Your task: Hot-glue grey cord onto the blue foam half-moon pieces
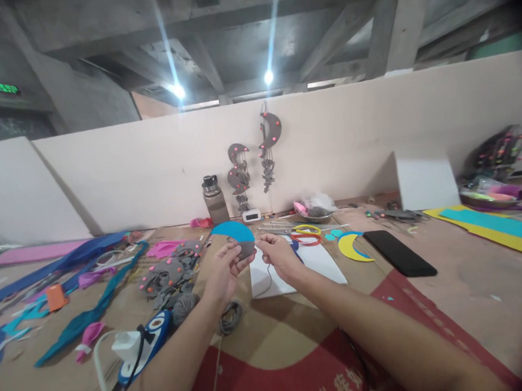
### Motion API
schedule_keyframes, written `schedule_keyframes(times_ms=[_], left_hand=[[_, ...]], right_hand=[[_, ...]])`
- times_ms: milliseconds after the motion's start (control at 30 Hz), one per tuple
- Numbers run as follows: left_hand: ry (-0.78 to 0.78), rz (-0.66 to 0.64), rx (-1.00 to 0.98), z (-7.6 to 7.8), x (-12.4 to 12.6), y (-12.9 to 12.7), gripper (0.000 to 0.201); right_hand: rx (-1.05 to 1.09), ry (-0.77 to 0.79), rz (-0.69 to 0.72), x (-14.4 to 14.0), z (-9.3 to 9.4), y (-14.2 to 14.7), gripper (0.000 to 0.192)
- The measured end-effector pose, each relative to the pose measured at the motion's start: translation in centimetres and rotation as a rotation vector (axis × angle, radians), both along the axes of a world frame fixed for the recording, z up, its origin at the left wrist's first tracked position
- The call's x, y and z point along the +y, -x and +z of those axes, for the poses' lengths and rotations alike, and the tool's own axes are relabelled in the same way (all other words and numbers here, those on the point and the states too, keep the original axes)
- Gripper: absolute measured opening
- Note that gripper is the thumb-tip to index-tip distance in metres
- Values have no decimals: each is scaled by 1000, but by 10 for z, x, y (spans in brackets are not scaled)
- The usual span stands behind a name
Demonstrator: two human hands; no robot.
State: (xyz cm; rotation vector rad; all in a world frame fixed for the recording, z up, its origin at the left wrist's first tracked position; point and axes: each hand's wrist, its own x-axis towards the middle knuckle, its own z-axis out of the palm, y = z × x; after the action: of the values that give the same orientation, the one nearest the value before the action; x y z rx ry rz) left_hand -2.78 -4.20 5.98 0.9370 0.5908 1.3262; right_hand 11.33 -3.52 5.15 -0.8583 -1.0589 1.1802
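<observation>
My left hand (228,263) pinches a crescent cutout (235,228), blue on one part and grey on the other, held up above the work surface. At its right edge my right hand (276,255) is closed, thumb and fingertip together. A thin grey cord (269,273) hangs from those fingers toward a white board (321,268). Exactly how the cord meets the cutout is too small to tell. Behind my right hand lie scissors with yellow handles (306,229) and others with red handles (306,238). A yellow and blue crescent (353,249) rests to the right.
A black phone (399,253) lies at the right. On the left are grey pieces with pink dots (164,275), a grey yarn ball (185,307), a cord coil (231,318) and a power strip (158,327). A bottle (215,203) stands behind; crescent hangings (273,131) are on the partition.
</observation>
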Motion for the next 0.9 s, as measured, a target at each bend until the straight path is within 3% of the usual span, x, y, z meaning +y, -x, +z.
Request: schedule_keyframes(times_ms=[367, 900], left_hand=[[78, 36, 55, 0, 4, -2, 10], [168, -39, 40, 6, 1, -3, 9]], right_hand=[[-42, -55, 14, -3, -4, 4, 23], [-62, -118, 35, -8, 4, 3, 20]])
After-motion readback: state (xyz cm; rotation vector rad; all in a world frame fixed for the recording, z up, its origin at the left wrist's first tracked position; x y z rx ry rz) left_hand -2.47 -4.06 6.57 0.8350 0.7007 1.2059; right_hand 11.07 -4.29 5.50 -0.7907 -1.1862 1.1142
